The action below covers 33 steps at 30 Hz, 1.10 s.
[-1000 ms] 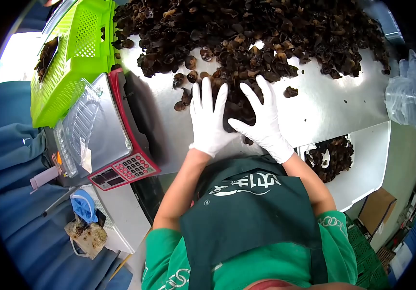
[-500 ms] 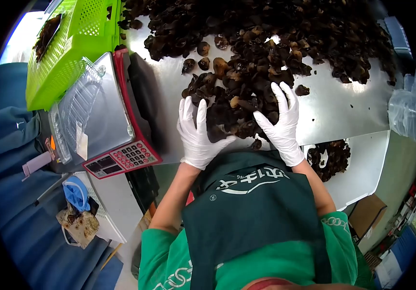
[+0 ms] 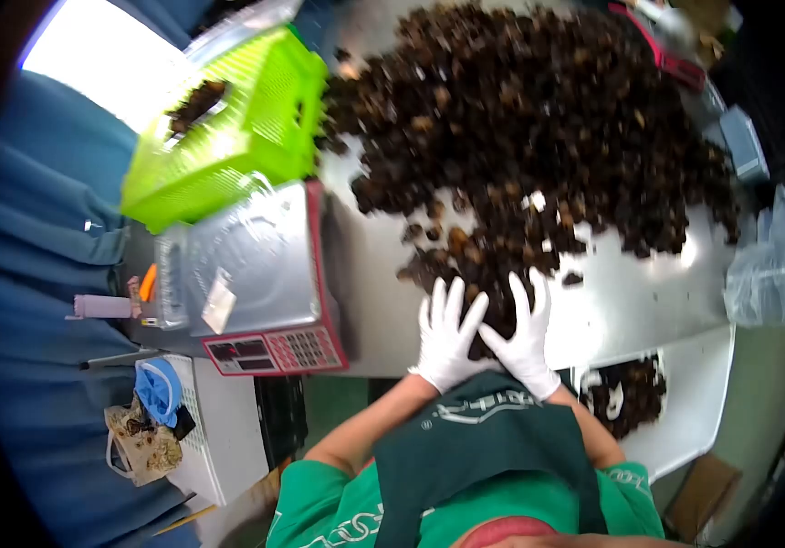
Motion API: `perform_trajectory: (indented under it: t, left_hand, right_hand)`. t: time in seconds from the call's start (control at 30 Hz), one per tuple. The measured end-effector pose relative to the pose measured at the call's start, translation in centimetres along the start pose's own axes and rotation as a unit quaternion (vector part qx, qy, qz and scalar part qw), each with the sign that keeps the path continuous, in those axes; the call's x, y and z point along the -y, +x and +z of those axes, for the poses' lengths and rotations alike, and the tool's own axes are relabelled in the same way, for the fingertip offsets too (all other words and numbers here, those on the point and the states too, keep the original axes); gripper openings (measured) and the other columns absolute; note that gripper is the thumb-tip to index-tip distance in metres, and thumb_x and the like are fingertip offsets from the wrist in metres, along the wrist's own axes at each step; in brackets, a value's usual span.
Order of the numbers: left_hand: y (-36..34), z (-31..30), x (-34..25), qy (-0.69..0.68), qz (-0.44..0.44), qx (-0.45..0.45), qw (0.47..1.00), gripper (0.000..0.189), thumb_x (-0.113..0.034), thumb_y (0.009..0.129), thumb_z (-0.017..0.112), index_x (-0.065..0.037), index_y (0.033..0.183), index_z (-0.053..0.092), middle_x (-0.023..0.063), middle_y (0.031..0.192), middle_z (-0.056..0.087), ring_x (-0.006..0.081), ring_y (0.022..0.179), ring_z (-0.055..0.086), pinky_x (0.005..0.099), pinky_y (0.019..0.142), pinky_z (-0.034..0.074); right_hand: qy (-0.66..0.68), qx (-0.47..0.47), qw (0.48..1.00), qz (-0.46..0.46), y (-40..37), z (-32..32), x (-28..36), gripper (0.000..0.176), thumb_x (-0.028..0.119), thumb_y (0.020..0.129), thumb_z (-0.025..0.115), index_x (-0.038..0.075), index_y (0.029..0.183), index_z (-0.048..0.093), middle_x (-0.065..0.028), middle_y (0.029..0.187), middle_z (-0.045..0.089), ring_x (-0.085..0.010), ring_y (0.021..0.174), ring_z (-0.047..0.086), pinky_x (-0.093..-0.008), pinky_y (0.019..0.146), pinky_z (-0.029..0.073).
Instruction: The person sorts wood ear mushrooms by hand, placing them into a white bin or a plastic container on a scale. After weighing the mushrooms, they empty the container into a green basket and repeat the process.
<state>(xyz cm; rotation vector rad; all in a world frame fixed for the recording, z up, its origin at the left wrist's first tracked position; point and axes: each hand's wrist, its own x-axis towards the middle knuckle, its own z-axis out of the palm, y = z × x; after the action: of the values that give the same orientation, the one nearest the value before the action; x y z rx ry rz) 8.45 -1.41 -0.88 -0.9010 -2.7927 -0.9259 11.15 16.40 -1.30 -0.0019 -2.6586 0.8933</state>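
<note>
The fingers [image 3: 437,300] of the left hand [image 3: 447,340] are splayed and released, lying flat on a small heap of dark dried fungus [image 3: 493,283]. The right hand [image 3: 525,340] mirrors it, its gloved fingers [image 3: 539,290] spread wide over the same heap and clenched on nothing. The two thumbs meet at the near edge of the heap. Both hands wear white gloves.

The heap sits on the steel bench [image 3: 383,301], to the right of the weighing scale [image 3: 260,292] and near the bench's front edge. It joins the big pile of fungus [image 3: 539,137], which spreads over the bench to the right of the scale and beyond it.

A clear plastic tray [image 3: 228,242] lies on the scale's platter. A lime-green basket [image 3: 228,128] stands just behind the scale, with some fungus in it. Far to the right of the scale, past the hands, a crumpled clear bag [image 3: 762,274] rests at the bench's end. A white tray [image 3: 685,402] holding more fungus lies to the right of the scale and nearer the person. Below and to the left of the scale a blue mask [image 3: 157,391] lies on a white box [image 3: 219,429].
</note>
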Motion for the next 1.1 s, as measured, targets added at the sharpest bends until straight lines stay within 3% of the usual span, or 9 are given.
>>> perform_trajectory:
  t: [0.07,0.17,0.3,0.5,0.67,0.87,0.93,1.03,1.1]
  left_hand:
    - [1.0,0.6,0.3,0.036,0.001,-0.012,0.999,0.123,-0.061,0.053,0.087,-0.018,0.158,0.040,0.0279,0.163,0.027,0.0519,0.151,0.021,0.0667,0.117,0.017]
    - [2.7,1.1,1.0,0.075,-0.014,-0.045,0.996,0.112,-0.051,0.063,0.083,-0.021,0.160,0.037,0.0252,0.165,0.025,0.0509,0.152,0.020,0.0682,0.117,0.018]
    - [4.0,0.1,0.5,0.089,-0.045,0.007,0.995,0.096,-0.031,0.073,0.076,-0.019,0.160,0.036,0.0196,0.164,0.030,0.0474,0.151,0.024,0.0673,0.117,0.022]
    - [3.0,0.3,0.8,0.080,-0.022,0.007,0.997,0.102,-0.039,0.073,0.076,-0.015,0.161,0.031,0.0133,0.163,0.034,0.0363,0.150,0.029,0.0611,0.120,0.019]
    - [0.5,-0.2,1.8,-0.008,0.037,-0.038,0.999,0.102,-0.043,0.070,0.080,-0.011,0.157,0.038,0.0189,0.161,0.036,0.0397,0.147,0.034,0.0545,0.117,0.027]
    - [1.9,0.4,1.1,0.037,-0.015,0.031,0.999,0.115,-0.045,0.069,0.082,-0.011,0.163,0.025,0.0279,0.168,0.014,0.0476,0.155,0.013,0.0684,0.118,0.016]
    - [3.5,0.3,0.7,0.023,-0.027,-0.005,0.999,0.114,-0.032,0.066,0.083,-0.011,0.163,0.025,0.0262,0.167,0.019,0.0448,0.155,0.017,0.0648,0.115,0.023]
    - [5.4,1.1,2.7,0.044,0.008,-0.022,0.999,0.112,-0.033,0.065,0.083,-0.011,0.161,0.029,0.0239,0.161,0.035,0.0400,0.149,0.032,0.0540,0.110,0.033]
    - [5.4,1.2,2.8,0.041,0.032,-0.004,0.999,0.111,-0.034,0.064,0.084,-0.012,0.160,0.032,0.0215,0.160,0.036,0.0398,0.147,0.034,0.0537,0.110,0.033]
  right_hand:
    - [0.005,-0.006,1.000,0.002,0.3,0.3,0.1,0.089,0.040,0.081,0.081,0.006,0.153,0.043,-0.0279,0.156,0.031,-0.0489,0.143,0.032,-0.0584,0.118,0.028]
    - [0.048,0.003,0.999,0.024,0.5,0.7,-0.6,0.090,0.052,0.083,0.077,0.003,0.151,0.043,-0.0297,0.154,0.033,-0.0491,0.142,0.033,-0.0583,0.117,0.028]
    - [0.046,-0.002,0.999,-0.009,0.2,0.9,-0.2,0.097,0.055,0.081,0.079,0.003,0.153,0.040,-0.0300,0.154,0.033,-0.0493,0.142,0.033,-0.0583,0.117,0.028]
    - [-0.014,-0.039,0.999,0.002,1.0,2.5,0.0,0.086,0.047,0.085,0.077,0.004,0.151,0.043,-0.0285,0.153,0.035,-0.0495,0.140,0.034,-0.0589,0.116,0.029]
    - [-0.028,-0.079,0.996,-0.010,1.7,2.2,0.8,0.078,0.038,0.086,0.077,0.004,0.149,0.046,-0.0287,0.147,0.042,-0.0500,0.134,0.041,-0.0576,0.114,0.034]
    - [0.032,-0.095,0.995,0.000,1.9,2.0,1.1,0.084,0.035,0.087,0.077,-0.001,0.153,0.039,-0.0273,0.142,0.048,-0.0439,0.133,0.045,-0.0512,0.114,0.036]
    - [0.029,-0.111,0.993,-0.010,1.7,2.3,0.6,0.085,0.036,0.086,0.078,-0.001,0.152,0.039,-0.0260,0.139,0.049,-0.0422,0.128,0.047,-0.0504,0.112,0.038]
    - [0.034,-0.110,0.993,0.011,1.7,2.7,0.3,0.091,0.041,0.085,0.079,0.001,0.154,0.038,-0.0237,0.139,0.050,-0.0384,0.126,0.048,-0.0466,0.109,0.041]
    - [0.040,-0.093,0.994,0.049,1.7,2.6,0.6,0.092,0.041,0.085,0.079,0.001,0.156,0.035,-0.0241,0.142,0.049,-0.0386,0.129,0.047,-0.0460,0.111,0.041]
